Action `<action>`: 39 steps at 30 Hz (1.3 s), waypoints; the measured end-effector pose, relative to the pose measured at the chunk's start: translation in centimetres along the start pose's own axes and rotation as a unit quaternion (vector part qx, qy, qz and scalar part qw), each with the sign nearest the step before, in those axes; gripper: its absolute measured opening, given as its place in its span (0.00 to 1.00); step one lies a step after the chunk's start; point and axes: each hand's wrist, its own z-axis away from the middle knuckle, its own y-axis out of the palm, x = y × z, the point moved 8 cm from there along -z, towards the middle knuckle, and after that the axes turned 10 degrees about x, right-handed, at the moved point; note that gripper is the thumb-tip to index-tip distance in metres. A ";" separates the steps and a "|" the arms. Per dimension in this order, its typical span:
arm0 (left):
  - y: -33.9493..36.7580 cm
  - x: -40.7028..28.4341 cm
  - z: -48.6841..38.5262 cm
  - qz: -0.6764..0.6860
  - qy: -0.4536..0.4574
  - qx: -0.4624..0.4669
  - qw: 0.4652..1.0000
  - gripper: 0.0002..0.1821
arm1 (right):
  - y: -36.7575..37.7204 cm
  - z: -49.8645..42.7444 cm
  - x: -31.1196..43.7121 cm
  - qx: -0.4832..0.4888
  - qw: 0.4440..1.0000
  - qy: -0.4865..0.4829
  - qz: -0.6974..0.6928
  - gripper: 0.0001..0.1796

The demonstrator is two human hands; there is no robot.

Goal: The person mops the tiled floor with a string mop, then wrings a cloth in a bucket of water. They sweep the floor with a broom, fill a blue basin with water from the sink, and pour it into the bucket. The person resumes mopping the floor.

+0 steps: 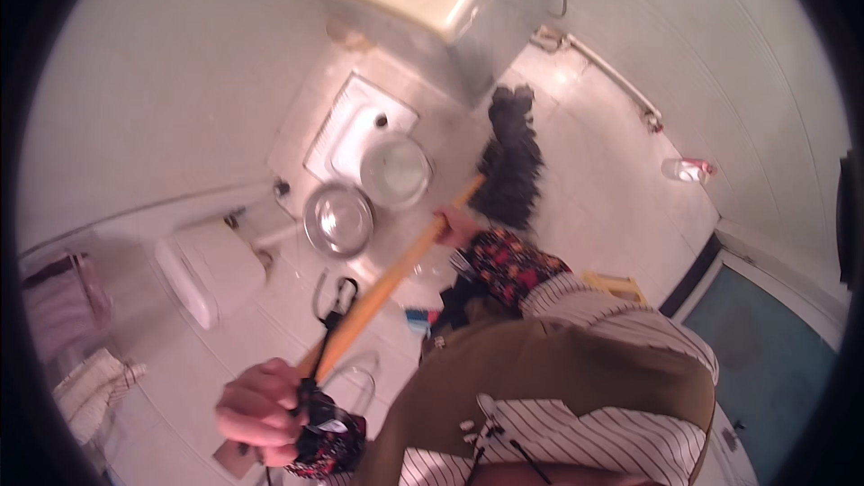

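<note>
My left hand (260, 412) is closed around the upper end of an orange mop handle (378, 293) at the lower left. Farther down the same handle my right hand (459, 226) grips it, near the picture's middle. The handle slants up and right to a dark, shaggy mop head (509, 158), which lies spread on the pale tiled floor (580, 169). Left of the mop, a round whitish basin (397, 171) stands partly over a white squat toilet pan (364, 115). A shiny metal basin (337, 221) is beside it.
A washing machine (412, 7) stands at the top. A white pipe (614, 74) runs along the right wall, with a bottle (690, 170) near it. A white cistern (209, 270) and hanging cloths (94, 391) are at the left. A teal-panelled door (763, 344) is at the lower right.
</note>
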 end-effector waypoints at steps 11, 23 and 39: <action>6.0 2.2 -0.5 0.017 -0.019 -0.057 0.998 0.16 | -4.0 3.5 6.2 0.222 0.869 0.212 -0.389 0.15; 18.9 -0.2 1.6 -0.223 -0.123 -0.368 0.894 0.09 | -3.6 10.9 12.1 0.326 0.673 0.502 -0.434 0.21; 18.9 -14.0 18.0 -0.398 -0.075 -0.623 0.669 0.06 | 18.4 19.5 16.6 0.561 0.604 0.454 -0.338 0.17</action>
